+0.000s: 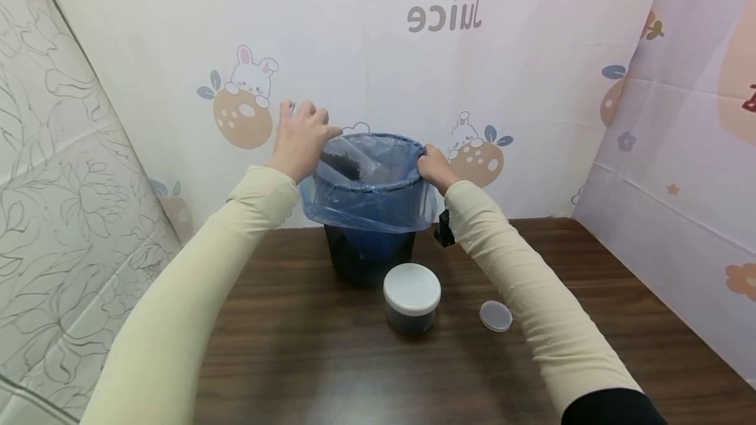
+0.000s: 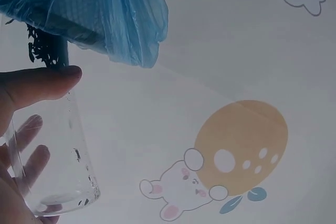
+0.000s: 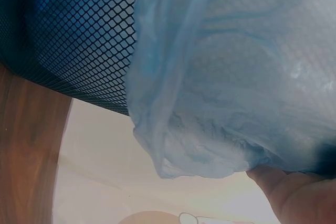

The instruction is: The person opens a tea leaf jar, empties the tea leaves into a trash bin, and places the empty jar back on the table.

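At far left, your left hand is curled around a clear container, thumb on one side and the other fingers seen through its wall. The container lies tilted within this grip, closed end at the palm and upper left, its other end sloping down to the right, past the thumb and inside the bag opening. Dark flakes are gathered beyond the fingers toward that lower end; a few specks cling to the wall near the base.

Next, the blue bag lines a dark mesh bin, folded over its rim. The bin stands upright on the table. Just in front of it, slightly right, stands a jar with a white top and dark lower body, upright and apart from both your hands.

Your right hand pinches the bag at the right side of the rim; the clear container is across the opening from this grip. At far right, a small translucent disc lies flat on the table, near your right sleeve.
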A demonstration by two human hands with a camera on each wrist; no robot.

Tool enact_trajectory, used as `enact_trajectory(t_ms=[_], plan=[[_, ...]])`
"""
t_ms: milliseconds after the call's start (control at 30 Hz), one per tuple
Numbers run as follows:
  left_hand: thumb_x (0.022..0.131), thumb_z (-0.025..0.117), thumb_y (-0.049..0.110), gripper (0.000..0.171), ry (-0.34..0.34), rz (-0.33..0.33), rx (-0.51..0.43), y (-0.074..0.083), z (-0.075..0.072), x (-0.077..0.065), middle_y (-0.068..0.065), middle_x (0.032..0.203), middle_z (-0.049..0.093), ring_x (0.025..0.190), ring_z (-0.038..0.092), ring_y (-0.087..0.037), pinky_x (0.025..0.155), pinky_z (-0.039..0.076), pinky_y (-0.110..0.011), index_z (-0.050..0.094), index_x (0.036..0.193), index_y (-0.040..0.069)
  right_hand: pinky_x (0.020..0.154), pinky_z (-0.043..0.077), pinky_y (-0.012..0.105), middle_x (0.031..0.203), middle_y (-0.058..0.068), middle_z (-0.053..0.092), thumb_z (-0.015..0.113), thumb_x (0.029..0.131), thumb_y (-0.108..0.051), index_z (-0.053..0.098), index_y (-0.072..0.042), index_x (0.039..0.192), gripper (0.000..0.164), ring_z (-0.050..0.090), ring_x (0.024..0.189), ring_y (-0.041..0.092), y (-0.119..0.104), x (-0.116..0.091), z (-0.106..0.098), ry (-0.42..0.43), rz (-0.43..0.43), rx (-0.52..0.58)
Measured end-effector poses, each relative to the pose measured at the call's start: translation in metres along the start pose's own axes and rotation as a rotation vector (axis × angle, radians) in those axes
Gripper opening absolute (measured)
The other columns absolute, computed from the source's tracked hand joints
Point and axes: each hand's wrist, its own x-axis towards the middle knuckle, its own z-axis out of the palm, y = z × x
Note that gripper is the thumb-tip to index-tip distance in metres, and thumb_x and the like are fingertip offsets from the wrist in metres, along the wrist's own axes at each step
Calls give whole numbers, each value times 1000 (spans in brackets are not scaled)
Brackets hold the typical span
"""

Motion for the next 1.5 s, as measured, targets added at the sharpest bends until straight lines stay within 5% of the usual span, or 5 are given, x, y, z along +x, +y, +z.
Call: enact_trajectory(t_ms=[400,833,1167,1500], plan=[[84,63,-7,44,11,37,-15,4,3,-4,-9,102,61,101,46,-30,93,26,-57,72,113,25,113,11,43,157,20,4,19,97,-8,3,3,150,56,4,143,34,4,-2,1,1,-10,18],[76,67,-11,54,-10,85,37,3,1,2,-7,109,61,111,46,-30,101,23,-56,70,115,26,113,11,41,156,21,7,19,97,-7,5,4,150,56,6,143,33,-1,2,0,25,-27,-4],[70,76,-4,56,-46,219,92,9,8,-4,-5,115,60,116,45,-29,102,24,-54,69,116,27,114,10,42,157,20,4,18,97,-8,3,2,151,57,4,143,32,8,0,3,4,12,9],[74,70,-9,55,-43,205,67,3,11,-5,-5,113,59,116,44,-29,103,23,-54,70,115,27,114,10,42,157,19,4,18,98,-9,3,1,151,56,3,143,32,4,1,2,12,1,22]])
